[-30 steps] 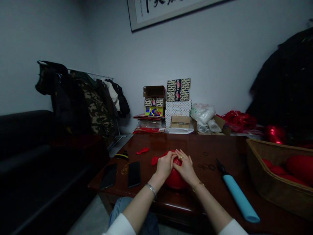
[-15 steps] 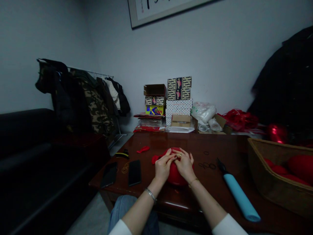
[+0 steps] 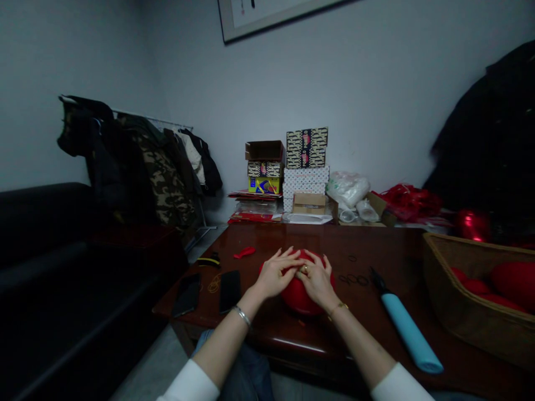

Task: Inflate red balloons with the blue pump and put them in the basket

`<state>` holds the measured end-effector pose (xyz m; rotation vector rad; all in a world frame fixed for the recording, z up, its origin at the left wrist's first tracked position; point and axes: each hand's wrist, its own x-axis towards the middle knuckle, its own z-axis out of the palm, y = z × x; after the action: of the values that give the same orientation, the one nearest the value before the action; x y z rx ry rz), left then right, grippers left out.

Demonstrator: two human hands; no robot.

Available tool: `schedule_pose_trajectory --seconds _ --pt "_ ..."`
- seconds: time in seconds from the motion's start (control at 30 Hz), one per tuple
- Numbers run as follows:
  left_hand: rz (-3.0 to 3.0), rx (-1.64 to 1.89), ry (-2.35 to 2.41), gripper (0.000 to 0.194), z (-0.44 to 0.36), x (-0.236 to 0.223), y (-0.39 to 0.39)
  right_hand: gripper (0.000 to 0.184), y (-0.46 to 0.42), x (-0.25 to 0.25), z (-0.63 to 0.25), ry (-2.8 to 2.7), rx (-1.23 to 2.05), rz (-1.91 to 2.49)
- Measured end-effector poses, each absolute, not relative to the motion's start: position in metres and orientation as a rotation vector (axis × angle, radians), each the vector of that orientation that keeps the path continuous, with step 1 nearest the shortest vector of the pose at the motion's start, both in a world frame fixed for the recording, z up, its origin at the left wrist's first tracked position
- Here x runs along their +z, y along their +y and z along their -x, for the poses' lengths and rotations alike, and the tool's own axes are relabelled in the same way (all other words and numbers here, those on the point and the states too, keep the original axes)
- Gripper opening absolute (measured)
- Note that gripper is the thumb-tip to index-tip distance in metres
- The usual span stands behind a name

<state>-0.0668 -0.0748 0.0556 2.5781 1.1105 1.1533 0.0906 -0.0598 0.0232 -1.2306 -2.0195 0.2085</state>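
A red inflated balloon (image 3: 297,295) rests on the dark wooden table (image 3: 359,328) in front of me. Both hands lie on top of it. My left hand (image 3: 273,273) has its fingers stretched out over the balloon's upper left. My right hand (image 3: 316,279), with a ring on it, curls its fingers at the balloon's top where the two hands meet; what it pinches there is hidden. A bracelet sits on each wrist.
A blue hand pump (image 3: 403,326) lies to the right, with black rubber bands (image 3: 353,278) beside it. A wicker basket (image 3: 460,312) with red balloons stands far right. Two phones (image 3: 229,289) and a flat red balloon (image 3: 244,253) lie left. Boxes (image 3: 305,172) are stacked behind.
My left hand's fingers have spread out flat over the balloon; before they were pinched at its top with the right hand. The balloon sits slightly further from me.
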Motion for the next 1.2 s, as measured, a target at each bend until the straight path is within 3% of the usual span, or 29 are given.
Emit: schedule_pose_trajectory --seconds 0.23,0.5,0.87,1.2 --pt "-3.117 0.765 0.944 0.027 0.072 0.088 -0.084 0.031 -0.058 0.022 -0.093 -2.044 0.249 1.274" --pt "-3.208 0.443 0.894 0.025 0.069 0.111 -0.083 0.024 -0.062 0.026 -0.093 -2.119 0.302 1.235" --pt "-2.754 0.555 1.068 0.019 0.075 0.109 -0.089 0.02 -0.065 0.029 -0.1 -2.074 0.438 1.176" --pt "-3.077 0.616 1.163 0.025 0.089 0.092 -0.082 0.023 -0.067 0.029 -0.108 -1.968 0.524 1.123"
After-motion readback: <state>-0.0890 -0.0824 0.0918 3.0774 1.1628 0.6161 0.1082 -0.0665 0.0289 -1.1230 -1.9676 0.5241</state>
